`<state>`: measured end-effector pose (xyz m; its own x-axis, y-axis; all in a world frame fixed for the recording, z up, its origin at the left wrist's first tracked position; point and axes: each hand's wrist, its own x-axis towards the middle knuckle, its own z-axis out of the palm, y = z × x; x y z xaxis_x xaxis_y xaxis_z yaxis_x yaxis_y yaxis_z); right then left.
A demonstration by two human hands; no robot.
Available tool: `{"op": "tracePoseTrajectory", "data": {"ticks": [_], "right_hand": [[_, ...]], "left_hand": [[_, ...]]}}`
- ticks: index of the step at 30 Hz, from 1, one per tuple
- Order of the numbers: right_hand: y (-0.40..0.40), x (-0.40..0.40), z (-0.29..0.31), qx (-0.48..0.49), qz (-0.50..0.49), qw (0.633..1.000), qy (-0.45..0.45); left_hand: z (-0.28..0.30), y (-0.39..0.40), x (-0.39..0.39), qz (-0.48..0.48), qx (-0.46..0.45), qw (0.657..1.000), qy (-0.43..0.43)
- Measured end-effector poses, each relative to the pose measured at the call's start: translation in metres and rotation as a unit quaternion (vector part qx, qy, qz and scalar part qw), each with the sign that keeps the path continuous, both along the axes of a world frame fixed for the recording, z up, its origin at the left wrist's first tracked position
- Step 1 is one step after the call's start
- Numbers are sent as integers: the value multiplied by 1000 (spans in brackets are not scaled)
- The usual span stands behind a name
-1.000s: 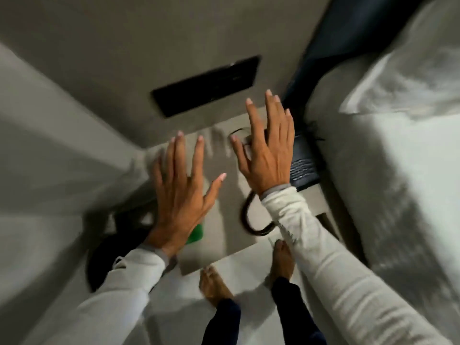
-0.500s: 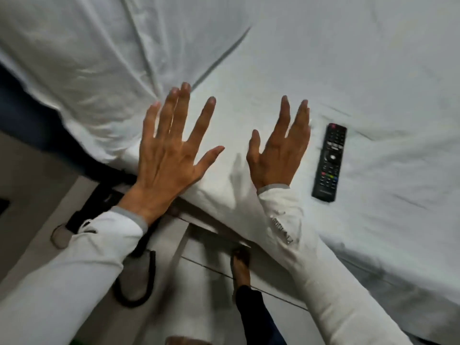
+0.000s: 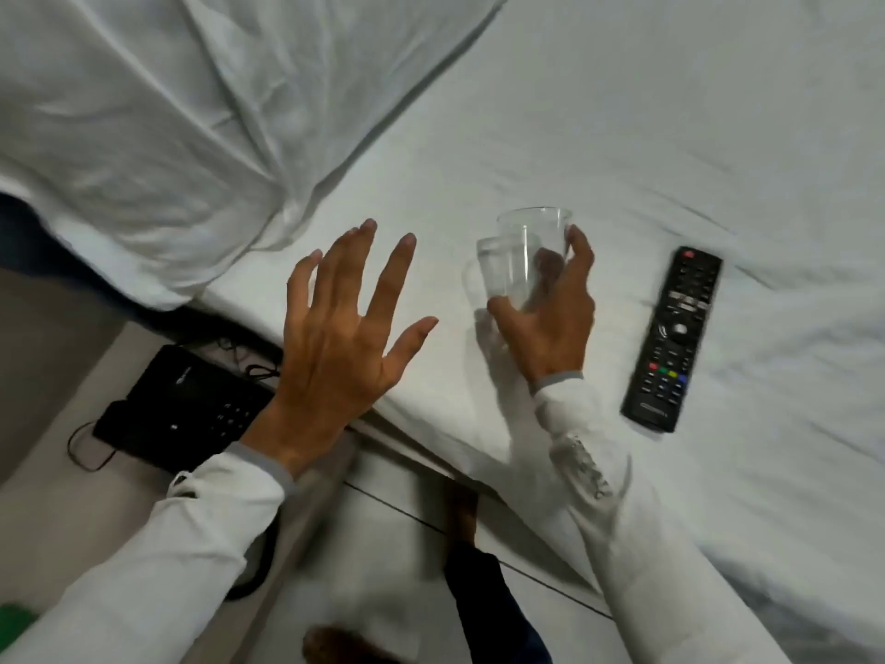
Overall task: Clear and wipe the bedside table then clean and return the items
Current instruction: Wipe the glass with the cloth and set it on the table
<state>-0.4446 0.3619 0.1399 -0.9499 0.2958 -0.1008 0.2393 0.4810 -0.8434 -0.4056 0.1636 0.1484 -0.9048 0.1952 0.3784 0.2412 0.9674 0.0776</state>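
Two clear, thin-walled plastic cups (image 3: 524, 254) are gripped together in the right hand (image 3: 550, 323), thumb at the near side and fingers curled round the far side, so that both are carried at once; they overlap in the view, and it cannot be told whether one is nested in the other. The cups are held low over the white bed sheet (image 3: 622, 136), near its edge, probably because the bed is being used as a holding place for things taken off the worktop while it is wiped. One black rectangular remote control with coloured buttons (image 3: 673, 340) is already laid flat on the sheet, just beside the right hand and apart from the cups, which supports that reading. The left hand (image 3: 335, 357) is held empty, palm down and fingers spread wide, over the mattress edge, seemingly for balance or in readiness. One black desk telephone with a keypad and thin cord (image 3: 184, 409) is seen on the pale worktop (image 3: 52, 500) below the left wrist, not yet cleared. One crumpled white pillow (image 3: 143, 112) is lying at the head of the bed. A small green object (image 3: 14, 615) is only partly visible at the lower left corner and cannot be identified.
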Motion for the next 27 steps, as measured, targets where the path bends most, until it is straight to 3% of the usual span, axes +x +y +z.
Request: {"op": "tracePoseTrajectory", "data": {"ticks": [2,4,7,10,13,17,20,24,25,27], "right_hand": [[-21,12,12,-118,28,992,28],[-50,27,21,-269,64,961,8],[-110,56,21,-515,108,840,-132],[-172,92,-2,-616,139,716,-298],[-237,134,-31,-583,216,674,-399],[-301,179,-69,-499,296,640,-503],[-341,208,-95,-420,351,639,-541],[-363,215,-116,-335,415,618,-578],[-366,214,-119,-312,428,612,-587],[-369,212,-122,-264,451,607,-598]], "left_hand": [[-5,-22,20,31,40,999,10],[-12,-52,50,79,58,995,4],[-32,-110,119,184,56,980,-45],[-51,-177,203,284,36,953,-97],[-74,-239,288,388,5,911,-138],[-107,-276,372,529,60,821,-204],[-135,-277,419,623,199,718,-237],[-153,-273,430,661,485,521,-237],[-155,-271,429,663,509,500,-225],[-155,-267,424,678,490,508,-206]]}}
